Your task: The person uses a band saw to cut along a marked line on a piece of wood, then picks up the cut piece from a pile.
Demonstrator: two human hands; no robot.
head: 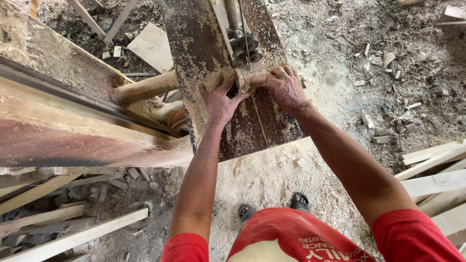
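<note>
Small wood block (253, 77), pale and dusted, lay on the dark saw table (242, 131), directly below the blade guide rollers (245, 51). My left hand (221, 99) rested just left of the block, fingers spread wide and flat on the table. My right hand (286, 87) sat at the block's right side, fingers curled against it. Sawdust (272, 179) covered the floor beneath the table; loose planks (432, 170) lay well right of it.
</note>
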